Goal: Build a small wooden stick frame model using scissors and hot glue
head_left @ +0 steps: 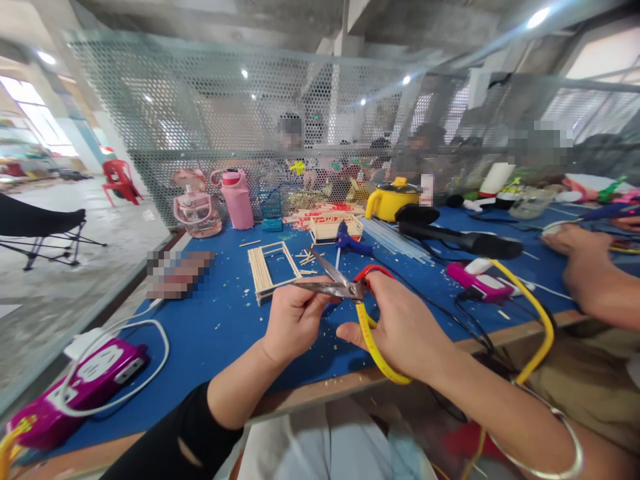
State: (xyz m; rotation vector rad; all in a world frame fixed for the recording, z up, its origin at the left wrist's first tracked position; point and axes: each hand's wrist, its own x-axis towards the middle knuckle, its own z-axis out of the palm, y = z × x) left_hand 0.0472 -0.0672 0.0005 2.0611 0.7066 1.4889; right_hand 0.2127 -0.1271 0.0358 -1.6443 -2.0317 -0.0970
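Note:
My right hand (pixel 405 320) grips a pair of scissors (pixel 343 289) with red and yellow on the handles. The metal blades are spread apart and point left. Close by, my left hand (pixel 295 317) is closed with the fingertips pinched, and the lower blade passes across it. Whatever the pinch holds is hidden. Beyond the left hand lies a small frame of glued wooden sticks (pixel 261 270), slatted on one side. Short cut stick pieces (pixel 306 257) are scattered beside it. A blue glue gun (pixel 353 241) rests behind the scissors, near another stick-built piece (pixel 330 230).
Pink bottles (pixel 237 200), a teal holder (pixel 271 210), red-tipped sticks (pixel 320 215) and a yellow pot (pixel 393 202) stand along the mesh screen. Clear glue sticks (pixel 395 240) lie near a black-handled tool (pixel 465 240). Purple power strips (pixel 95 373) trail cables. A co-worker's hand (pixel 575 247) is at right.

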